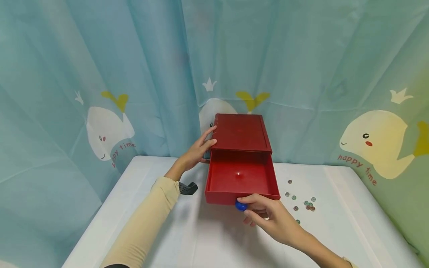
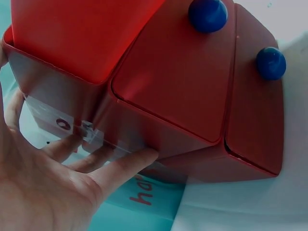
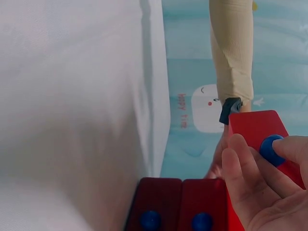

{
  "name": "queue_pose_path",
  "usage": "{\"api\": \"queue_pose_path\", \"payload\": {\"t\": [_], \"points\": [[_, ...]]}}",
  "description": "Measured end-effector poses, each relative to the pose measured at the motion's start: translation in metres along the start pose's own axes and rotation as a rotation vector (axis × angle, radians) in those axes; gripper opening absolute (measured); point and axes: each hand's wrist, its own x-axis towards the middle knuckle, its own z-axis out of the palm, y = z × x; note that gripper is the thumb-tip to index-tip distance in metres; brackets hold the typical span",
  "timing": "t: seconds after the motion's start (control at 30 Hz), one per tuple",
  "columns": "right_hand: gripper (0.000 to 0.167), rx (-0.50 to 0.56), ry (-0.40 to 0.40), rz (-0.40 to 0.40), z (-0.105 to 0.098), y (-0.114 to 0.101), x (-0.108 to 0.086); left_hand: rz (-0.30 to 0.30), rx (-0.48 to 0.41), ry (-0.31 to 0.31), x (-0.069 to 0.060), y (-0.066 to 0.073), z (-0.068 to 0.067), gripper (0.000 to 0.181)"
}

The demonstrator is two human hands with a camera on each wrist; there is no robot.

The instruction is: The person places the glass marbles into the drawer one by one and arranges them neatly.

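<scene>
A red drawer cabinet (image 1: 239, 130) stands at the back of the table with its top drawer (image 1: 221, 175) pulled well out. My right hand (image 1: 275, 219) pinches that drawer's blue knob (image 1: 240, 206) between thumb and index finger; the right wrist view shows the other fingers (image 3: 245, 178) reaching past the knob. My left hand (image 1: 194, 154) rests its spread, nearly straight fingers against the cabinet's left side, over clear tape (image 2: 50, 115) in the left wrist view. Two lower drawers (image 2: 168, 72) sit closed below, each with a blue knob (image 2: 271, 63).
Several small green and brown round pieces (image 1: 308, 204) lie scattered on the white table (image 1: 338, 223), right of the cabinet. A pale blue curtain (image 1: 161, 74) with whale prints hangs close behind. A dark strap device (image 1: 188, 188) is on the left wrist.
</scene>
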Motion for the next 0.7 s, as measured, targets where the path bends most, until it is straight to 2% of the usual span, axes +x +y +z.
{"api": "queue_pose_path", "payload": {"t": [0.2,0.47,0.7], "points": [[0.036,-0.029,-0.040,0.002,-0.005,0.001,-0.002,-0.003,0.005,0.001,0.001,-0.001,-0.001,0.063],[0.058,-0.008,-0.257,0.110,-0.024,-0.002,-0.008,0.012,0.002,-0.007,0.000,-0.001,-0.001,0.064],[0.058,0.109,-0.392,0.070,-0.049,0.005,-0.017,0.018,0.043,0.007,-0.001,0.000,0.001,0.064]]}}
